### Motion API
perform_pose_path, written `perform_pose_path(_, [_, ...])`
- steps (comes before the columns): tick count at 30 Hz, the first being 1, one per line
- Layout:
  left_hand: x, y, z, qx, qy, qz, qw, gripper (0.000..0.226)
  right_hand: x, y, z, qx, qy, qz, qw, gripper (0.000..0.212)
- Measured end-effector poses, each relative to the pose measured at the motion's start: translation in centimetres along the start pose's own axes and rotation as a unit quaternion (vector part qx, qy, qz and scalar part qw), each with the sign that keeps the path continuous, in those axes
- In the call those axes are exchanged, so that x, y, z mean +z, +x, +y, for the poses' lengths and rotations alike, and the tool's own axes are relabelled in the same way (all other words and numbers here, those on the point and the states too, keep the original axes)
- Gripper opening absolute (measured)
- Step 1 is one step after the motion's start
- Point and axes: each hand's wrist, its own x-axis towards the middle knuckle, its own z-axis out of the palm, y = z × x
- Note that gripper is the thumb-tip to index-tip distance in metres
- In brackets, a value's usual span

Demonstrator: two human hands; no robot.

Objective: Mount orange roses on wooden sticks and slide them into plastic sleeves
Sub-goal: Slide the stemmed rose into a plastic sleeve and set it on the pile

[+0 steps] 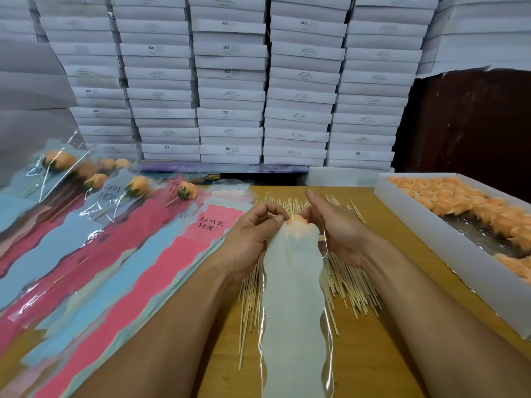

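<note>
At right, a white tray (448, 248) holds orange roses (448, 199). Mid-frame, left hand (253, 237) and right hand (336, 228) pinch a white sleeve (293, 297) holding one rose (298, 221).

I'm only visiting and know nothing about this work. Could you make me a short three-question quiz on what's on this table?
1. True or false: the white box of loose orange roses lies on the person's right.
2. What words are printed on the pink sleeve?
3. The rose at the mouth of the white sleeve is: A) fully inside, B) only peeking out at the mouth, C) lying on the wooden sticks.

Key: 1 true. 2 LOVE YOU. 3 B; the left hand pinches the sleeve's edge and the right hand is at the rose.
</note>
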Motion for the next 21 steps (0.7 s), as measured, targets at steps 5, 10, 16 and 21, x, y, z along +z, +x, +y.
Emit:
perform_pose_path(5, [0.6,-0.1,-0.4,0.015,0.029,0.032,0.999,0.005,-0.6,-0.1,0.5,-0.008,-0.055,-0.102,0.993,0.055])
perform_pose_path(10, [0.9,-0.2,-0.1,0.005,0.040,0.035,0.999,0.019,-1.1,0.0,0.9,0.009,-0.027,-0.147,0.989,0.018])
perform_pose_path(16, [1.7,-0.3,2.7,-0.178,0.097,0.037,0.979,0.062,-2.4,0.9,1.5,0.016,0.057,0.003,0.998,0.013])
perform_pose_path(21, [2.6,-1.2,4.3,-0.229,0.227,-0.002,0.947,0.033,-3.4,1.8,1.7,0.005,0.119,0.130,0.984,0.010])
